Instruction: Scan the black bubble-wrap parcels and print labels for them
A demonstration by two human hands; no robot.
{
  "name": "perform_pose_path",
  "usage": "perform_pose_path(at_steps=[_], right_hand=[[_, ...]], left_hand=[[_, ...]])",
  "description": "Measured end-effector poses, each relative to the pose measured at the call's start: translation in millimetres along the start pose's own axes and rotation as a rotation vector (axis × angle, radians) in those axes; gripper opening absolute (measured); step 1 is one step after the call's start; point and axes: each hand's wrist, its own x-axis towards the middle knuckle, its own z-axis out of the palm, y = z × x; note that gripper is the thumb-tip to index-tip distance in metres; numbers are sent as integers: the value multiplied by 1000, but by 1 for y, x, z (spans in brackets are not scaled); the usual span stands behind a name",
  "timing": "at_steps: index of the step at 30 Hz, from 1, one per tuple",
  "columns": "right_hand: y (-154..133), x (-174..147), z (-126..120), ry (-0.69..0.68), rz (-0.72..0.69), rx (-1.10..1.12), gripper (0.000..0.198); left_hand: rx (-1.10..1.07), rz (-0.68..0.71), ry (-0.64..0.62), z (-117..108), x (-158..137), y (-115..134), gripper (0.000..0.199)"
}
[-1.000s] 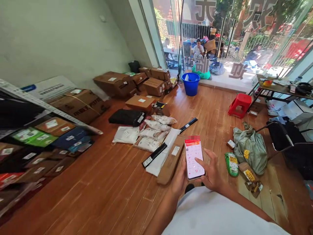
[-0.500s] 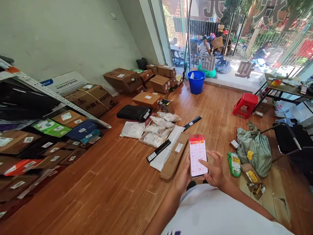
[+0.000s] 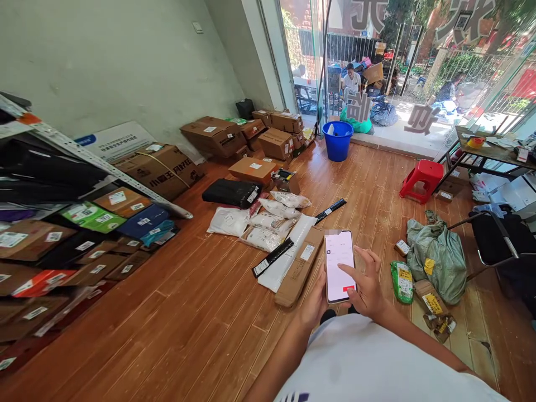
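Wood-plank floor (image 3: 196,312), glossy, reddish brown, paler boards at lower right. Phone (image 3: 336,286) is upright in front of the white shirt (image 3: 355,357), above the floor; left hand (image 3: 315,297) grips it from the side, right hand (image 3: 369,283) has fingers loosely spread, index finger at the screen, mostly white with a red button low down. Just beside the phone in view, long brown carton (image 3: 295,279) and white bagged parcels (image 3: 268,226) lie on the floor. Pale green wall (image 3: 104,61) at left, metal rack (image 3: 94,155) packed with labelled parcels, cardboard boxes (image 3: 213,137) stacked toward the corner. Blue bucket (image 3: 337,144) stands near the glass front (image 3: 402,106), people seated outside. Right side: red stool (image 3: 421,180), cluttered surface (image 3: 479,146), black chair (image 3: 502,237), grey-green sack (image 3: 438,265) slumped on the floor, small yellow-labelled packets beside it.
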Motion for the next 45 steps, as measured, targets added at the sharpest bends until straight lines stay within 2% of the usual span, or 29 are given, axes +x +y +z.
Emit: perform_pose_path(at_steps=[4,7,10,12,15,20,26,30,33,35,38,42,45], right_hand=[[-3,3,1,67,81,140,50],[-4,6,4,30,386,427,57],[-2,10,6,-149,700,787,41],[-2,11,8,-204,810,923,35],[-2,12,9,-169,896,963,35],[-2,13,7,-160,874,960,34],[0,14,4,-193,821,921,34],[2,13,3,-211,767,911,33],[4,10,3,-241,695,963,43],[5,7,4,-271,660,953,54],[5,4,4,-313,636,885,62],[5,4,4,-316,612,952,56],[5,7,4,-304,648,962,47]], left_hand=[[34,-51,-43,1,-1,2,83],[75,-95,-44,1,-2,4,91],[87,-69,-17,2,-3,5,101],[85,-76,-14,3,-2,5,106],[80,-101,-21,3,-1,5,110],[52,-121,-33,0,-1,4,109],[23,-98,-31,1,-1,5,97],[28,-68,19,3,-1,5,87],[48,-63,69,3,1,3,78],[68,-36,94,2,2,2,79],[138,-26,95,1,3,-2,92],[272,-46,94,1,4,-5,100],[225,-52,78,2,3,-2,99]])
